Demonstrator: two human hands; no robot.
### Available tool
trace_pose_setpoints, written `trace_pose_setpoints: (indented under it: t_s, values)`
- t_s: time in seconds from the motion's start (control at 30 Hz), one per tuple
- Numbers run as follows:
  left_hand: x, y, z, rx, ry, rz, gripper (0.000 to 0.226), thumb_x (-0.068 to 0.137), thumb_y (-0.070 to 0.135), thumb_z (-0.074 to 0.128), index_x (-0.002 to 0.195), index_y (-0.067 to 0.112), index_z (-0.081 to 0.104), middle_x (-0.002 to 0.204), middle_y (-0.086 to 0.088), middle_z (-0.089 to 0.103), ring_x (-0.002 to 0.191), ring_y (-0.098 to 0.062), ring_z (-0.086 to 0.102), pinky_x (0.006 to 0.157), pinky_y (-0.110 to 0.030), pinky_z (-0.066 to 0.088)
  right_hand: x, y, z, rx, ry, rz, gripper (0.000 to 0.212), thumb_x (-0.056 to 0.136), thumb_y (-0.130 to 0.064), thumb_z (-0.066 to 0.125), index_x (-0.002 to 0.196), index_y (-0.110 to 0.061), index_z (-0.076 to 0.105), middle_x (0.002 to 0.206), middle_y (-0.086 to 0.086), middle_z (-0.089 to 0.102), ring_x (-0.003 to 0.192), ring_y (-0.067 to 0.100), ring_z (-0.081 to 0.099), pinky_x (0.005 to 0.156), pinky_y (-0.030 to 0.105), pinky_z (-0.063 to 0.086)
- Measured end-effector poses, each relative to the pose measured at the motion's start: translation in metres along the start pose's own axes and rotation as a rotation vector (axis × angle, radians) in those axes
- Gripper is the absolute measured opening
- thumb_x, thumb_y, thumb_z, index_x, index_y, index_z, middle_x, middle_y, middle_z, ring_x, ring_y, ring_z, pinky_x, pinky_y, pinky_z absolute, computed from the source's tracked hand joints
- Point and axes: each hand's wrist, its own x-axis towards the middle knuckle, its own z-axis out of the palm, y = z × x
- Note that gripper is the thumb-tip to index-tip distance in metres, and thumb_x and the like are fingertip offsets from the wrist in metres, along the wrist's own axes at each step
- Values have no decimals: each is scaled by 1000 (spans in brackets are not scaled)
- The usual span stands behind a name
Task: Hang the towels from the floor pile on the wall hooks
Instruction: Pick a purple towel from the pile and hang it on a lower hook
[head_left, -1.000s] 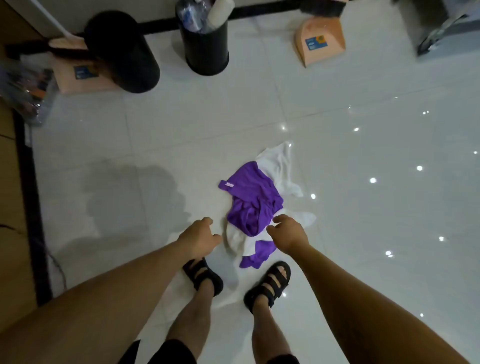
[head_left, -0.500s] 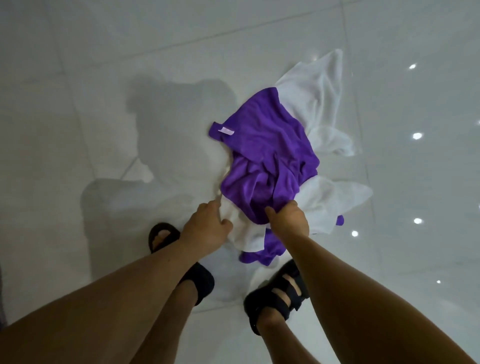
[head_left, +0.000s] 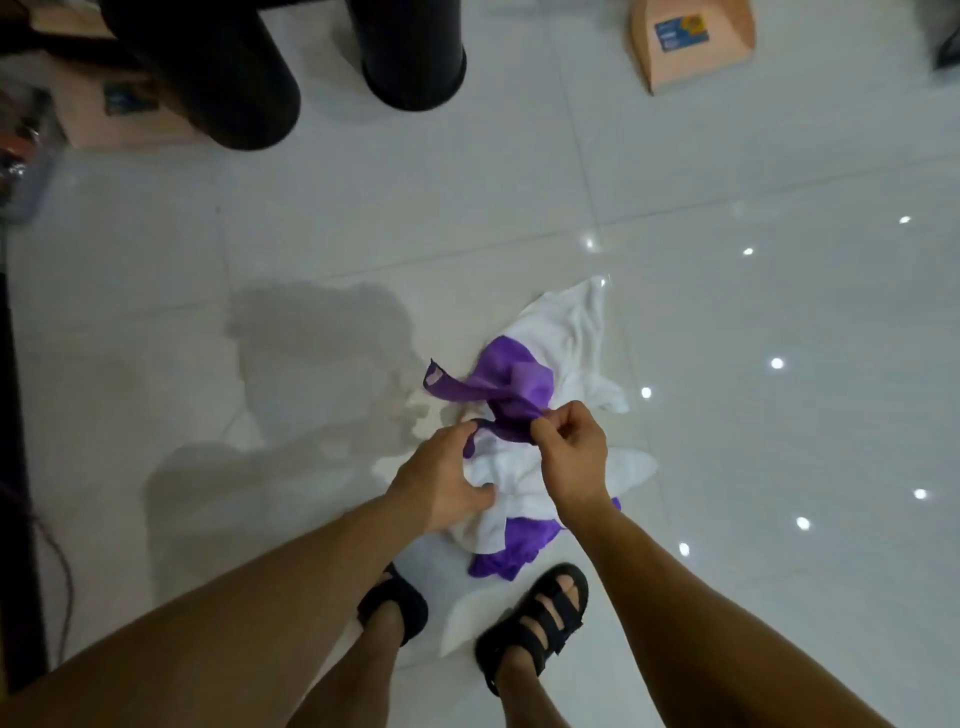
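Your right hand (head_left: 571, 452) pinched the purple towel (head_left: 511, 387), your left hand (head_left: 441, 480) gripped its edge, white towel (head_left: 569, 332) beneath

I see a floor (head_left: 727, 156) of glossy, smooth white tile that mirrors the ceiling lights. The purple towel (head_left: 511, 387) and white towel (head_left: 566, 332) are soft, matt, creased cloth. The black bins (head_left: 410, 52) look smooth and faintly shiny, the peach dustpan (head_left: 696, 47) is matt plastic, and the sandals (head_left: 540, 618) have matt black straps.
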Motion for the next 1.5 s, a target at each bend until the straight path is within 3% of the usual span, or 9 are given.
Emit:
trace_pose_setpoints:
  t_s: [0.17,0.27,0.43,0.57,0.83,1.07,1.23,1.4,1.5]
  values:
    - [-71,83,-72,-181,68,98,44,67,35,77,107,35,57,100,16,63,87,-6,64,70,-13,48,-70,-131,-15,28,-113,-74,12,82,-3,57,73,-7,50,79,29,61,76,43,63,74,50,55]
    - [-114,125,-113,-411,53,37,32,67,31,68,98,34,60,89,5,68,78,-26,70,57,-47,59,-115,-195,-18,5,-180,-176,7,80,-2,60,76,1,56,69,15,64,66,28,63,64,40,53]
    - [-183,172,-187,-370,163,113,19,80,16,50,80,27,65,71,4,70,67,-14,67,60,-25,49,-176,-280,-34,95,-273,-289,29,74,-26,57,79,1,67,71,-1,68,68,6,62,66,20,50]
    - [-243,216,-252,-503,261,130,12,71,4,46,66,14,50,60,-4,47,60,-20,44,57,-31,34,-189,-319,-47,129,-144,-217,26,88,-33,55,85,-12,70,86,-2,69,85,15,63,77,32,48]
    - [-347,284,-320,-1046,170,220,15,82,16,53,87,8,65,79,-12,65,78,-28,62,79,-33,48,-214,-366,-64,-107,-281,130,54,84,-61,53,110,-14,61,93,4,59,83,26,55,75,37,48]
    - [-401,320,-359,-1168,355,478,48,86,48,53,108,8,66,99,-14,70,102,-29,65,94,-37,50,-252,-435,-72,48,-753,157,51,75,-52,61,93,-7,77,99,14,74,84,32,72,66,38,56]
    - [-437,326,-378,-1225,454,579,49,89,45,46,113,4,62,107,-19,66,101,-32,63,93,-38,50,-264,-444,-70,-104,-653,168,76,70,-64,64,116,-4,60,105,16,70,98,34,65,73,39,51]
    - [-457,330,-379,-1247,472,601,42,90,43,41,105,8,58,100,-17,62,88,-28,61,75,-31,52,-286,-442,-57,-37,-854,160,43,87,-51,55,105,-15,71,106,9,74,103,30,64,82,47,47]
    - [-468,309,-392,-1210,630,527,33,89,39,45,93,10,60,89,-15,62,79,-27,62,70,-30,53,-296,-468,-55,173,-723,25,15,89,-20,54,85,-11,65,82,10,69,74,25,62,67,34,48]
